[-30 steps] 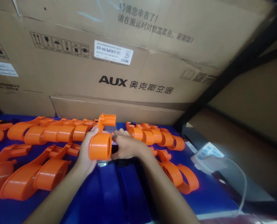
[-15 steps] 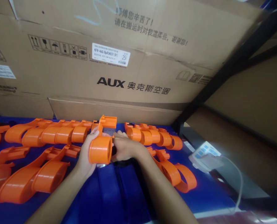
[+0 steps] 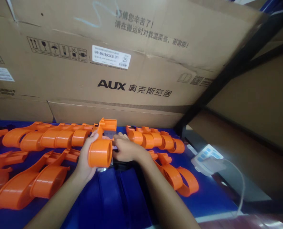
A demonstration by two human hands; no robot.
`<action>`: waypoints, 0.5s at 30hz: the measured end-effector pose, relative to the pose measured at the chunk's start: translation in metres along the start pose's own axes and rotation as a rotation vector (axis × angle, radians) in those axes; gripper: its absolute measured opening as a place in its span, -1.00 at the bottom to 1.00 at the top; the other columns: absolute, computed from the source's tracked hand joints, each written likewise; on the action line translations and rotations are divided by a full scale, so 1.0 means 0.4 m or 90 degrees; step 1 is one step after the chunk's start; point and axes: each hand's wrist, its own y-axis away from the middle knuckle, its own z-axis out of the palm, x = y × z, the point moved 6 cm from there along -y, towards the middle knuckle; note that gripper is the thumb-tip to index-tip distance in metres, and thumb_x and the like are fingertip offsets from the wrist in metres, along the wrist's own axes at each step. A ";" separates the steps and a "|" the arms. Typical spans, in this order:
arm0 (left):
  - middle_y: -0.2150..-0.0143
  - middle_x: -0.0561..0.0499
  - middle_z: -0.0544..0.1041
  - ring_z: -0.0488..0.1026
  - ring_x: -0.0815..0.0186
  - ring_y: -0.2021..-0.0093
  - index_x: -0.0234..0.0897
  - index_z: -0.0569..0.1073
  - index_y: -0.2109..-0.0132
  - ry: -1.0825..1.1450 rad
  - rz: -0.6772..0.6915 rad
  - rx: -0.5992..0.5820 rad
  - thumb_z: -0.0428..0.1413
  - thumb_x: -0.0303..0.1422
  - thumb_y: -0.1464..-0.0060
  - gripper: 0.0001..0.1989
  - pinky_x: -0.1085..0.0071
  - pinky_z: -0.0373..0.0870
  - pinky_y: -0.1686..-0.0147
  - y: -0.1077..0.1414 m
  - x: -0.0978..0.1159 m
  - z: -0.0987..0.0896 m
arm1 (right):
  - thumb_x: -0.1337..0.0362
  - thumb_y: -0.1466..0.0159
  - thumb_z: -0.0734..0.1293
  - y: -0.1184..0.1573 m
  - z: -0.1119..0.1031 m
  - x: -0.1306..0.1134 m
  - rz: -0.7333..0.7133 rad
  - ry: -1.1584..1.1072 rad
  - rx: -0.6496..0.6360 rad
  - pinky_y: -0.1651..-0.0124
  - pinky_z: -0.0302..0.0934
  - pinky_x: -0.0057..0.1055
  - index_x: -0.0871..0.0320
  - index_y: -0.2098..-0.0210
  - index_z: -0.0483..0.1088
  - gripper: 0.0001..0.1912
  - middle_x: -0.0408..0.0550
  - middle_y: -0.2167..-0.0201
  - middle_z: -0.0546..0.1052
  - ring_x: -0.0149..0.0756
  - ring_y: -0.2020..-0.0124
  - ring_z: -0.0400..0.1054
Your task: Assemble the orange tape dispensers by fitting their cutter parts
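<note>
My left hand [image 3: 86, 162] is wrapped round an orange plastic part [image 3: 100, 153], which has a wide ring at the bottom and a narrow neck with a flanged bar on top. Close to the right side of that ring, my right hand [image 3: 125, 148] has its fingers curled. Its fingertips are partly hidden, and what they grip cannot be made out. Behind the held part's bar shows a small grey panel [image 3: 110, 134], mostly covered. Below the hands are dark blue, smooth, band-like shapes [image 3: 111, 197].
Similar orange parts lie in rows on the blue surface, to the left [image 3: 48, 181] and right [image 3: 189, 181]. A large cardboard box [image 3: 72, 76] stands behind. At right are a black rack post [image 3: 203, 101] and a white device [image 3: 208, 159] with a cable.
The whole view has shifted slightly. My right hand's fingers sit a little differently beside the ring, with the wrist slightly turned. My left hand keeps its hold on the orange part.
</note>
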 end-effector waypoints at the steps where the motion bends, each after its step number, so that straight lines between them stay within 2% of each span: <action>1: 0.34 0.00 0.59 0.57 0.23 0.40 -0.35 0.54 0.17 -0.002 0.001 -0.003 0.29 -0.15 0.01 -0.64 0.38 0.53 0.42 -0.001 -0.001 -0.001 | 0.33 -0.27 0.39 0.000 -0.001 0.001 -0.011 -0.008 0.009 0.07 0.18 -0.29 0.19 0.25 0.50 -0.93 -0.01 0.30 0.47 -0.19 0.23 0.27; 3: 0.36 0.00 0.59 0.56 0.24 0.42 -0.35 0.54 0.19 -0.003 0.000 -0.008 0.28 -0.15 0.00 -0.66 0.39 0.52 0.44 -0.002 -0.004 -0.001 | 0.39 -0.25 0.38 0.000 -0.005 0.001 -0.032 -0.029 0.021 0.09 0.17 -0.32 0.19 0.30 0.48 -0.98 -0.04 0.33 0.45 -0.22 0.25 0.27; 8: 0.35 -0.02 0.62 0.60 0.23 0.39 -0.34 0.53 0.19 0.020 0.015 -0.005 0.30 -0.19 0.01 -0.68 0.40 0.55 0.38 0.003 0.002 0.007 | 0.45 -0.27 0.34 0.023 -0.056 -0.003 -0.064 -0.127 0.092 0.14 0.17 -0.39 0.16 0.35 0.45 -0.90 -0.13 0.39 0.46 -0.30 0.30 0.30; 10: 0.35 -0.03 0.62 0.61 0.21 0.40 -0.33 0.52 0.20 0.023 0.031 -0.007 0.31 -0.19 0.03 -0.67 0.38 0.56 0.40 0.006 0.008 0.008 | 0.39 -0.35 0.30 0.045 -0.087 0.011 -0.022 -0.187 0.163 0.27 0.15 -0.43 0.13 0.29 0.47 -0.88 -0.19 0.47 0.43 -0.35 0.41 0.27; 12: 0.42 -0.01 0.60 0.58 0.22 0.48 -0.31 0.50 0.25 0.013 0.022 -0.030 0.31 -0.16 0.05 -0.68 0.38 0.54 0.49 0.007 0.008 0.008 | 0.28 -0.42 0.27 0.076 -0.114 0.033 0.040 -0.256 0.270 0.38 0.11 -0.44 0.11 0.22 0.47 -0.87 -0.22 0.51 0.42 -0.39 0.50 0.23; 15: 0.53 0.03 0.53 0.51 0.23 0.61 -0.26 0.42 0.33 -0.034 -0.003 -0.083 0.30 -0.10 0.03 -0.66 0.37 0.46 0.63 0.005 -0.004 0.010 | 0.17 -0.43 0.30 0.132 -0.129 0.064 0.083 -0.395 0.432 0.37 0.20 -0.43 0.12 0.22 0.44 -0.82 -0.17 0.49 0.48 -0.36 0.47 0.34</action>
